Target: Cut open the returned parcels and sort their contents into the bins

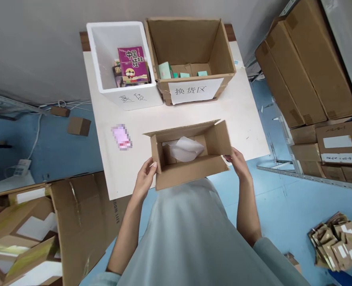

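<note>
A small open cardboard box (190, 169) sits at the near edge of the white table (241, 119), flaps spread, with a crumpled white bag (184, 149) inside. My left hand (146, 176) grips its left near corner, fingers curled around the edge. My right hand (237, 161) holds the box's right side flap, fingers closed on it.
At the back stand a white foam bin (104, 55) with a purple book (133, 63) and a large cardboard box (223, 51) holding small teal packs, with a paper label. A blurred pink item (121, 137) lies on the table. Cartons crowd both sides on the blue floor.
</note>
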`<state>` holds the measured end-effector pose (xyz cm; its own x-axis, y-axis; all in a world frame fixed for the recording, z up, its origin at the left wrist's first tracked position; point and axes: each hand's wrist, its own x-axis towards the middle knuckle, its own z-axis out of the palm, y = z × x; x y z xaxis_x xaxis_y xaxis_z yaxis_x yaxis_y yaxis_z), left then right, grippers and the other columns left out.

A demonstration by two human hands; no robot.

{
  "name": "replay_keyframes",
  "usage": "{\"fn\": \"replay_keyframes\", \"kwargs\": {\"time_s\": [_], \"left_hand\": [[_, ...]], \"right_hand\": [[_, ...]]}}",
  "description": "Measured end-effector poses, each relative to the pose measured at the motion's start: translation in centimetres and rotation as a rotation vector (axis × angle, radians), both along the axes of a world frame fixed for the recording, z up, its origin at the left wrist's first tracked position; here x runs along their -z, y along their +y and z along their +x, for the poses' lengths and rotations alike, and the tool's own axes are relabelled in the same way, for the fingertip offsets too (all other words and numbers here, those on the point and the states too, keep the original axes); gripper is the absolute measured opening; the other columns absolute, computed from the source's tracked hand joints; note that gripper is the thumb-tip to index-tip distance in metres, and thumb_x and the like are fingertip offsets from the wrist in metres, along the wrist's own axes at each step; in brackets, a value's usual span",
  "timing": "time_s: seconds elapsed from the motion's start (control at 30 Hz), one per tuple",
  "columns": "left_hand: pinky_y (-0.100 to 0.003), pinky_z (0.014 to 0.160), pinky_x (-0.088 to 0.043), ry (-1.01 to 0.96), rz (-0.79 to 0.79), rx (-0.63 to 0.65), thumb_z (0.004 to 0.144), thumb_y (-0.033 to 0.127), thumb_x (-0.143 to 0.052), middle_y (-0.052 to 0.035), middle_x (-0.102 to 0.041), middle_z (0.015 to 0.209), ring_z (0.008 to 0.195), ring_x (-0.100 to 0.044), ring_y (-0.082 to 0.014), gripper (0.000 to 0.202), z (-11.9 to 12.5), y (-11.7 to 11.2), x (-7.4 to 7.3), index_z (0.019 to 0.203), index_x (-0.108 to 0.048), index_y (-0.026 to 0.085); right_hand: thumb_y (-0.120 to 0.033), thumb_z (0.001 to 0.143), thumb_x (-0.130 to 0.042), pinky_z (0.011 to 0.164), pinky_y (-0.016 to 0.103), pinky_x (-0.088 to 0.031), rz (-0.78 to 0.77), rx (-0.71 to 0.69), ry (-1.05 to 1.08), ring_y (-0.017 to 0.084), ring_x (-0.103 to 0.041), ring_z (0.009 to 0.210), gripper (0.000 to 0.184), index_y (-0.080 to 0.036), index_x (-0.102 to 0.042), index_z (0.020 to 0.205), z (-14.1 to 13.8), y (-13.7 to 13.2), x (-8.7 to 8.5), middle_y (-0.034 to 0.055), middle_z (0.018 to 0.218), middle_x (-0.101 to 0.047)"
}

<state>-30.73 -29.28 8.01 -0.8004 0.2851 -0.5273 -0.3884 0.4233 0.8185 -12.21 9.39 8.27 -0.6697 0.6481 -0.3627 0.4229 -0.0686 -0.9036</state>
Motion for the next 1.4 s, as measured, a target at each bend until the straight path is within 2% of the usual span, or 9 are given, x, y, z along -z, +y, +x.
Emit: {"fn": "replay_keyframes", "kwargs": {"time_s": [0.13, 0.3, 0.47, 0.67, 0.77, 0.87, 1.03, 1.23, 1.4], "left_hand": [[-0.055, 0.129, -0.057, 0.028, -0.047, -0.030, 0.099, 0.082, -0.073, -0.0204, -0.066, 0.170, 0.161, -0.062, -0.0404, 0.083, 0.4, 1.3, -0.9, 0.158, -0.070, 0.024], [-0.056, 0.132, -0.054, 0.040, -0.048, -0.066, 0.098, 0.080, -0.077, -0.0170, -0.068, 0.169, 0.160, -0.061, -0.0419, 0.080, 1.5, 2.7, -3.1, 0.154, -0.074, 0.024], [-0.051, 0.135, -0.052, 0.063, -0.068, -0.064, 0.102, 0.076, -0.076, -0.0120, -0.064, 0.174, 0.163, -0.059, -0.0389, 0.073, 2.2, 2.1, -5.5, 0.157, -0.074, 0.027], [-0.049, 0.138, -0.049, 0.125, -0.018, 0.062, 0.106, 0.073, -0.075, -0.0072, -0.058, 0.180, 0.169, -0.052, -0.0351, 0.073, 1.3, 1.4, -8.1, 0.167, -0.068, 0.033], [-0.050, 0.141, -0.045, 0.195, 0.008, 0.186, 0.107, 0.073, -0.073, -0.0073, -0.059, 0.178, 0.170, -0.052, -0.0354, 0.073, 0.7, 2.1, -9.6, 0.167, -0.068, 0.033], [-0.051, 0.142, -0.043, 0.254, 0.049, 0.332, 0.108, 0.074, -0.071, -0.0076, -0.061, 0.177, 0.170, -0.051, -0.0358, 0.072, 0.6, 3.3, -11.2, 0.167, -0.068, 0.032], [-0.051, 0.141, -0.045, 0.264, 0.184, 0.570, 0.107, 0.075, -0.072, -0.0090, -0.063, 0.175, 0.171, -0.050, -0.0369, 0.074, 2.1, 6.6, -12.9, 0.164, -0.071, 0.029], [-0.051, 0.136, -0.052, 0.173, 0.324, 0.888, 0.105, 0.077, -0.073, -0.0114, -0.061, 0.177, 0.167, -0.056, -0.0378, 0.080, 6.5, 12.6, -12.4, 0.166, -0.068, 0.025], [-0.051, 0.131, -0.057, 0.090, 0.389, 1.102, 0.106, 0.077, -0.070, -0.0135, -0.057, 0.179, 0.160, -0.063, -0.0367, 0.082, 12.7, 18.6, -10.5, 0.169, -0.065, 0.024]], "right_hand": [[-0.075, 0.072, -0.100, 0.106, 0.052, -0.070, -0.061, -0.051, -0.082, 0.033, -0.082, 0.122, 0.078, -0.024, -0.085, 0.129, -1.6, -1.6, 0.9, 0.0140, 0.140, -0.085], [-0.071, 0.083, -0.094, 0.112, 0.056, -0.070, -0.049, -0.127, -0.045, 0.033, -0.081, 0.126, 0.068, -0.030, -0.086, 0.136, -1.3, -1.6, 1.1, 0.0077, 0.140, -0.085], [-0.067, 0.088, -0.094, 0.111, 0.056, -0.072, -0.055, -0.116, 0.039, 0.033, -0.082, 0.126, 0.065, -0.031, -0.086, 0.141, 0.3, -1.7, -1.0, 0.0069, 0.144, -0.084], [-0.069, 0.089, -0.094, 0.116, 0.056, -0.070, -0.026, 0.035, 0.104, 0.037, -0.078, 0.137, 0.069, -0.030, -0.086, 0.145, 3.9, -3.5, -5.0, 0.0069, 0.151, -0.082], [-0.071, 0.091, -0.093, 0.123, 0.056, -0.065, -0.037, 0.114, 0.113, 0.039, -0.074, 0.146, 0.070, -0.030, -0.085, 0.146, 7.1, -5.0, -7.5, 0.0050, 0.159, -0.078], [-0.073, 0.090, -0.093, 0.125, 0.057, -0.063, -0.028, 0.234, 0.094, 0.041, -0.073, 0.148, 0.072, -0.030, -0.085, 0.147, 10.9, -7.1, -9.6, 0.0045, 0.155, -0.080], [-0.069, 0.091, -0.094, 0.125, 0.056, -0.063, 0.039, 0.506, 0.030, 0.041, -0.074, 0.148, 0.069, -0.029, -0.085, 0.148, 18.2, -11.6, -11.2, 0.0061, 0.149, -0.083], [-0.067, 0.092, -0.093, 0.120, 0.053, -0.065, 0.110, 0.816, -0.053, 0.040, -0.075, 0.146, 0.069, -0.026, -0.085, 0.146, 28.0, -16.6, -11.1, 0.0088, 0.146, -0.085], [-0.067, 0.091, -0.091, 0.116, 0.049, -0.066, 0.092, 0.959, -0.077, 0.039, -0.076, 0.144, 0.067, -0.024, -0.087, 0.142, 36.2, -18.5, -9.1, 0.0086, 0.136, -0.089]]}}
